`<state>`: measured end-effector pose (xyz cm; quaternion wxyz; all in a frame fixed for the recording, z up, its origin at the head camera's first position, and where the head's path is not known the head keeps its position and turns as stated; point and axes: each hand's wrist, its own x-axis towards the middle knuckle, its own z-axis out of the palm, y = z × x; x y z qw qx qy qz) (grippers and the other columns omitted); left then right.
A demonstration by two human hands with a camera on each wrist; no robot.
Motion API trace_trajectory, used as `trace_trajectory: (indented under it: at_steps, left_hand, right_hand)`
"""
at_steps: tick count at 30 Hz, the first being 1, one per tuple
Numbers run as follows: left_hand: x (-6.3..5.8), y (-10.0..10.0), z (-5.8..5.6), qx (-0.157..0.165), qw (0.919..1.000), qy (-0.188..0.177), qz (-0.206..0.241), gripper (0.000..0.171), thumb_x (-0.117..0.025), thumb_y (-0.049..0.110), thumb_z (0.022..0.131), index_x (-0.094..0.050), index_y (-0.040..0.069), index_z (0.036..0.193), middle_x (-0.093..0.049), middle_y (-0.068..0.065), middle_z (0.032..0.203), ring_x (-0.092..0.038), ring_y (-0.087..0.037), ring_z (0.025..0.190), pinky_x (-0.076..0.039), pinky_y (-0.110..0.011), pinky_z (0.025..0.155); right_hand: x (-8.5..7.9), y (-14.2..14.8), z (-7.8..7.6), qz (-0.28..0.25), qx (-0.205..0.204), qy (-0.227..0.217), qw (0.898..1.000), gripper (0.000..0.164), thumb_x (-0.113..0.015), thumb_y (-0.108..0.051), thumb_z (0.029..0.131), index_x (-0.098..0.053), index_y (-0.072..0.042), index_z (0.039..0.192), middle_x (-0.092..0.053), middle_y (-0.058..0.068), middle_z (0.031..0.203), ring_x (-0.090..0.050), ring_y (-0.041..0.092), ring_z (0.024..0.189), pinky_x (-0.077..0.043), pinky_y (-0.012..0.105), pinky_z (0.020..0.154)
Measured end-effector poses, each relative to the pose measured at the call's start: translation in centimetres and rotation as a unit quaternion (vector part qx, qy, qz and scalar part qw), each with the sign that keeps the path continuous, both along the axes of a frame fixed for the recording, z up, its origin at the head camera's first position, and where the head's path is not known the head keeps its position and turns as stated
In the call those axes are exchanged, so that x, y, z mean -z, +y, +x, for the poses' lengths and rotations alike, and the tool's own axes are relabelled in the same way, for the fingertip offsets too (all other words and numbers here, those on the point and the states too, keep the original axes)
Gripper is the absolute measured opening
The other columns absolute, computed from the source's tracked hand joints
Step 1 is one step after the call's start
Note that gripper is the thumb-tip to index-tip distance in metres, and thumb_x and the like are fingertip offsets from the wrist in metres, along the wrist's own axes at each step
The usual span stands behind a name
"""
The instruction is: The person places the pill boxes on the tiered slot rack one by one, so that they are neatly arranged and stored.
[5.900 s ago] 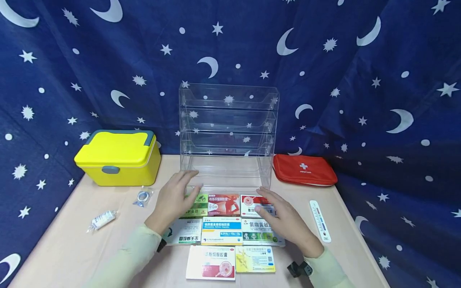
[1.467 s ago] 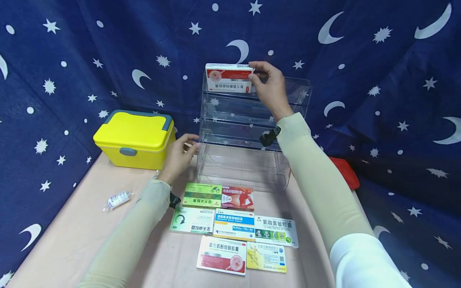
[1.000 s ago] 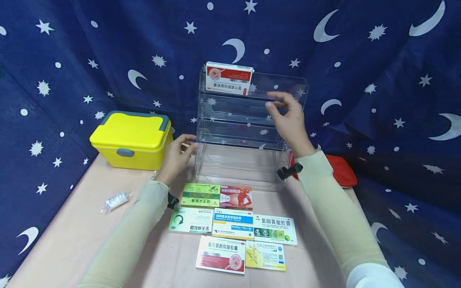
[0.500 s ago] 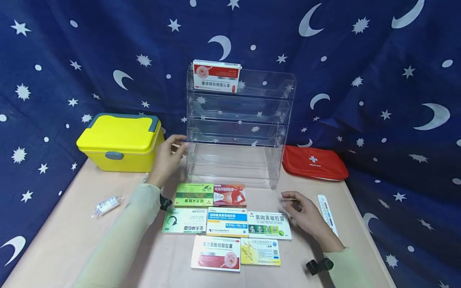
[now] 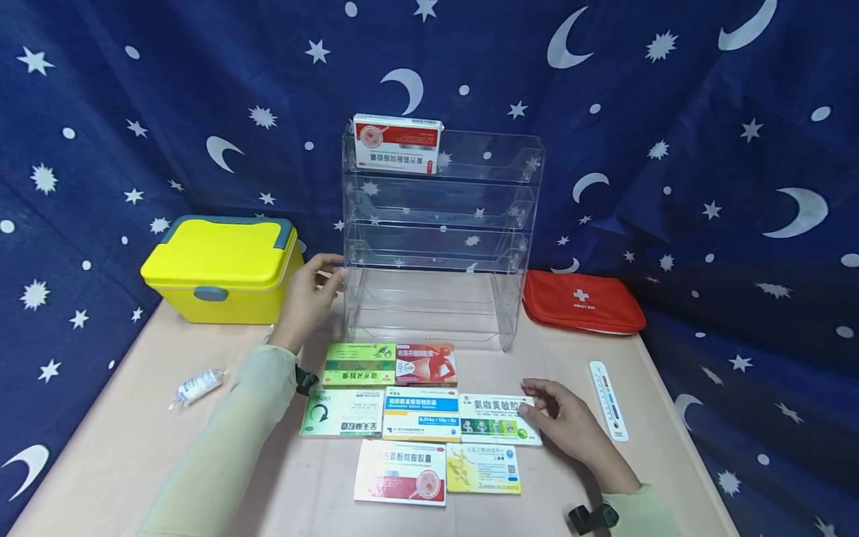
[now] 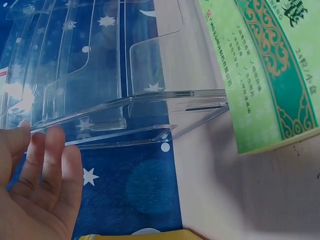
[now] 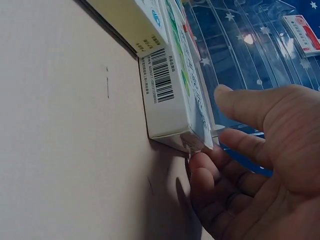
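My left hand [image 5: 310,298] rests against the left side of a clear plastic tiered rack [image 5: 429,261], fingertips right at its edge. In the left wrist view its fingers [image 6: 52,170] are loosely bent beside the panel. My right hand [image 5: 570,421] is at the right end of a white and green medicine box [image 5: 493,425]. In the right wrist view the thumb [image 7: 240,102] stands over that box's edge and the fingers [image 7: 205,170] are at its lower corner. A red and white medicine box [image 5: 397,145] stands in the rack's top tier, at the left.
Several medicine boxes lie in rows before the rack, among them a green one [image 5: 360,364], a red one [image 5: 426,364] and a yellow one [image 5: 483,468]. A yellow case [image 5: 221,272] stands left, a red first aid pouch [image 5: 582,302] right. Nearby lie a thermometer card [image 5: 608,403] and wrapped roll [image 5: 197,388].
The right hand put the red and white box in the top tier, let go and came down to the white and green box. The left hand moved to the rack's side and stayed.
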<state>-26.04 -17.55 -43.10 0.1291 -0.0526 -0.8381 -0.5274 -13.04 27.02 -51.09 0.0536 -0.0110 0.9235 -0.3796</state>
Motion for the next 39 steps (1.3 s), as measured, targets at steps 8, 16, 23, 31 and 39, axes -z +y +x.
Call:
trace_trajectory:
  at_steps: [8, 16, 23, 31, 39]
  left_hand:
    - [0.02, 0.11, -0.01, -0.003, 1.0, 0.001, 0.002, 0.029, -0.062, 0.018, 0.103, -0.062, 0.007, 0.13, -0.065, -0.011, 0.105, -0.067, -0.026, 0.083, -0.057, -0.028, 0.069]
    - [0.22, 0.01, -0.21, -0.003, 1.0, 0.008, -0.004, 0.029, -0.063, 0.018, 0.103, -0.063, 0.007, 0.129, -0.065, -0.012, 0.104, -0.069, -0.026, 0.082, -0.057, -0.028, 0.068]
    - [0.25, 0.01, -0.14, -0.007, 1.0, 0.001, -0.005, 0.03, -0.063, 0.02, 0.103, -0.063, 0.008, 0.13, -0.065, -0.01, 0.104, -0.068, -0.026, 0.082, -0.057, -0.028, 0.069]
    - [0.4, -0.1, -0.16, -0.002, 1.0, 0.006, -0.002, 0.03, -0.063, 0.02, 0.103, -0.062, 0.006, 0.13, -0.065, -0.011, 0.105, -0.068, -0.027, 0.082, -0.057, -0.028, 0.068]
    - [0.66, -0.08, -0.23, -0.008, 0.9999, 0.003, -0.005, 0.03, -0.064, 0.023, 0.103, -0.063, 0.009, 0.129, -0.064, -0.007, 0.104, -0.067, -0.023, 0.081, -0.057, -0.03, 0.07]
  right_hand:
    - [-0.5, -0.1, 0.35, 0.037, -0.013, -0.008, 0.999, 0.063, -0.085, -0.035, 0.084, -0.063, -0.009, 0.137, -0.06, 0.002, 0.111, -0.052, 0.021, 0.095, -0.048, 0.041, 0.087]
    - [-0.4, 0.32, 0.48, 0.042, -0.019, -0.013, 0.999, 0.055, -0.086, -0.028, 0.083, -0.067, -0.009, 0.131, -0.055, 0.002, 0.099, -0.05, 0.02, 0.09, -0.044, 0.033, 0.074]
    - [-0.24, 0.5, 0.3, 0.031, -0.008, -0.02, 0.999, 0.049, -0.086, -0.025, 0.084, -0.066, -0.009, 0.126, -0.054, 0.003, 0.094, -0.05, 0.021, 0.089, -0.043, 0.034, 0.075]
    - [-0.1, 0.61, -0.04, 0.015, 0.014, -0.002, 1.0, 0.05, -0.086, -0.027, 0.084, -0.064, -0.01, 0.126, -0.054, 0.004, 0.09, -0.05, 0.022, 0.086, -0.043, 0.032, 0.07]
    - [-0.13, 0.59, -0.14, 0.006, 0.041, 0.028, 0.999, 0.044, -0.085, -0.019, 0.084, -0.065, -0.011, 0.122, -0.057, 0.005, 0.096, -0.052, 0.022, 0.085, -0.046, 0.026, 0.067]
